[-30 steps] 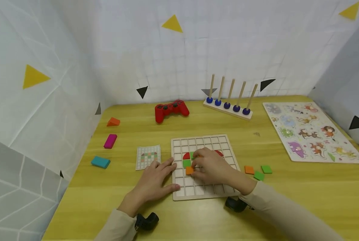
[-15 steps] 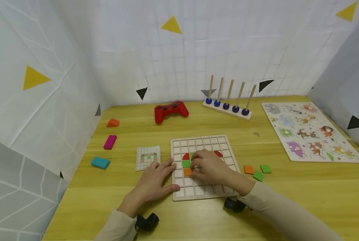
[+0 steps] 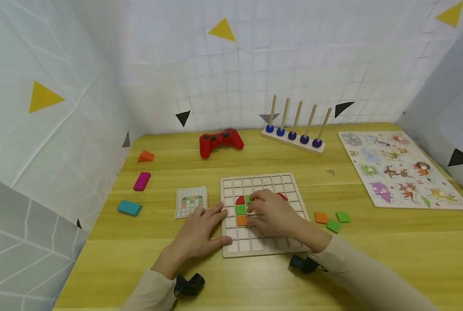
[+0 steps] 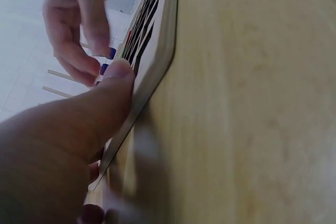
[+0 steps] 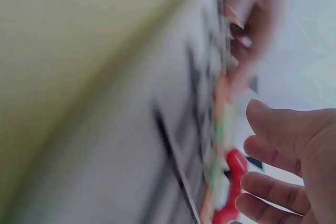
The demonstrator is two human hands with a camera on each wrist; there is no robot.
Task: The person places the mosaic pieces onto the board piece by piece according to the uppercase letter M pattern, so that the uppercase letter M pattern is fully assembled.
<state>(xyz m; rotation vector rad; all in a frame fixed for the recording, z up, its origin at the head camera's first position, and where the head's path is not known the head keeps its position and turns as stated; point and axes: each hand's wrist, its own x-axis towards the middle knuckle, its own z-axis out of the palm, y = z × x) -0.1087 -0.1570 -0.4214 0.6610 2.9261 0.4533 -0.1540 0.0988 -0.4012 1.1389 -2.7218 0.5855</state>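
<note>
A wooden grid board (image 3: 290, 186) lies on the yellow table. It holds two red quarter-round pieces (image 3: 239, 200), a green tile (image 3: 241, 210) and an orange tile (image 3: 241, 220) under the green one. My right hand (image 3: 270, 214) lies over the board's middle with bent fingers, its fingertips beside the orange tile, and hides the cells beneath. My left hand (image 3: 203, 230) rests flat on the board's left edge, thumb at the near corner. The left wrist view shows that thumb (image 4: 113, 80) on the board's rim (image 4: 160, 45). The right wrist view is blurred, with loose fingers (image 5: 283, 135).
A pattern card (image 3: 191, 202) lies left of the board. Loose orange (image 3: 321, 218) and green (image 3: 334, 226) tiles lie to its right. A red controller (image 3: 220, 141), a peg rack (image 3: 293, 139) and an animal puzzle (image 3: 400, 170) are farther back. Three coloured blocks (image 3: 142, 181) lie by the left wall.
The orange tile, tilted at my right fingertips a second ago, now lies flat in its cell under the green tile. My left hand has stayed put.
</note>
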